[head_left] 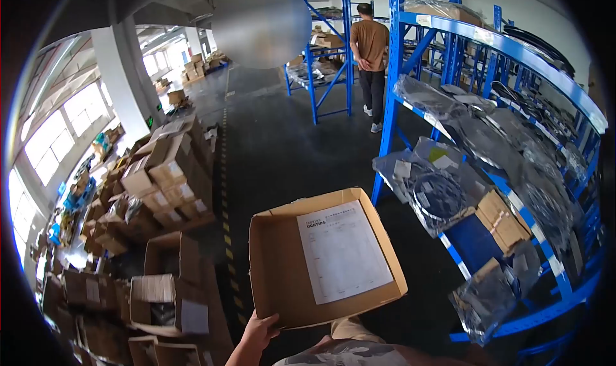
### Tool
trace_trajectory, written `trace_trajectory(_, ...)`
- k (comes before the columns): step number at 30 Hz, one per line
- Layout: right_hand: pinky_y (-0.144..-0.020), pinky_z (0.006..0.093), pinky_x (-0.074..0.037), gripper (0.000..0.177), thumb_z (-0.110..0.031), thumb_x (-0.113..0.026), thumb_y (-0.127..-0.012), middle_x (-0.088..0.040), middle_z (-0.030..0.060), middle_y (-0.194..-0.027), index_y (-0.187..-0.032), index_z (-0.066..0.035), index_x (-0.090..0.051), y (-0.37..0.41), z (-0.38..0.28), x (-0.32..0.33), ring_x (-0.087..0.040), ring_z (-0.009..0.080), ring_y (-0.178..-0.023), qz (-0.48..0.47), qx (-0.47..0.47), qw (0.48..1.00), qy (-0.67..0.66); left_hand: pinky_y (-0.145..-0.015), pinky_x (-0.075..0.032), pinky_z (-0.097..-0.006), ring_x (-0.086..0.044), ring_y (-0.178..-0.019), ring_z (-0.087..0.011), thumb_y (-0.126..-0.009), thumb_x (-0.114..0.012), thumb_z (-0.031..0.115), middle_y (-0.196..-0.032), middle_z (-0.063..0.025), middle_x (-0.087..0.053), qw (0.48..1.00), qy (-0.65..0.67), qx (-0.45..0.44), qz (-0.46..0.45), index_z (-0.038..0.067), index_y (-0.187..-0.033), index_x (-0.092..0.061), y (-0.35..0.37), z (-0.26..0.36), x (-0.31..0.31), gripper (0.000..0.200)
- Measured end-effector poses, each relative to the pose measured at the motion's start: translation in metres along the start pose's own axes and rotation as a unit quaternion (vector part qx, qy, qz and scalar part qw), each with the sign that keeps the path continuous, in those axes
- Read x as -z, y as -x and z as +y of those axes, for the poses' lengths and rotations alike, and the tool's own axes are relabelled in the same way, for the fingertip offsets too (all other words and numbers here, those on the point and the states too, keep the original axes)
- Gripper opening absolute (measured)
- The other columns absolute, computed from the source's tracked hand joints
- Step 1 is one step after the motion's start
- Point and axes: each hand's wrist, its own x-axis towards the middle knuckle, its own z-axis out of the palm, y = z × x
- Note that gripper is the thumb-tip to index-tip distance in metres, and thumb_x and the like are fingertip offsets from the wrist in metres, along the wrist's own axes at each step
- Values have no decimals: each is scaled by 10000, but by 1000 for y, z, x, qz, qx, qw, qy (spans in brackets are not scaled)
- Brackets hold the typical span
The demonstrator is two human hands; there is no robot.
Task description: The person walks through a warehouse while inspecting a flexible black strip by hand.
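L hand (258, 332) grip closed on near-left corner of shallow open cardboard tray (282, 263), held above the floor in front of the body; R hand not visible, grip state can't tell. Printed sheet (346, 253) lies flat in tray, toward its R side. Blue shelving rack (386, 103) w/ plastic-bagged parts (436, 183) to the R.
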Motion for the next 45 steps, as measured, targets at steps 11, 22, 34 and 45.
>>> trace_trajectory(11, -805, 440, -458, 402, -356, -495, -866, -595, 227, -1039, -1045, -7, -581, -132, -658, -17, -580, 387, -932, -21, 310, 940, 142, -378, -383, -235, -513, -573, -129, -831, -527, -10, -879, -41, -549, 997, 69, 20, -32, 60, -1114, -449, -277, 199, -103, 302)
trace_trajectory(22, -528, 297, -427, 282, -257, -444, -912, -560, 22, -636, -864, -52, -631, -152, -1187, 22, -526, 105, -599, 17, 555, 818, -152, -425, -445, -237, -585, -848, -164, -792, -560, 1, -1081, -29, -550, 999, 6, -36, -25, 157, -1226, -401, -610, 394, -151, 489)
trace_trajectory(34, -475, 224, -427, 484, -490, -472, -883, -629, 49, -949, -1061, -56, -594, -260, -1312, 138, -518, 76, -524, -166, 367, 764, -504, -481, -497, -233, -612, -729, -147, -818, -550, 11, -988, -67, -581, 975, -131, -3, -180, 75, -1208, -419, -972, 586, -368, 416)
trace_trajectory(45, -621, 249, -427, 326, -370, -511, -900, -588, 0, -862, -1029, -76, -571, -385, -1597, 275, -546, 88, -706, -54, 359, 847, -389, -510, -552, -260, -615, -844, -203, -801, -540, -37, -1046, -107, -559, 971, -130, 9, -200, 40, -1222, -381, -1174, 725, -526, 456)
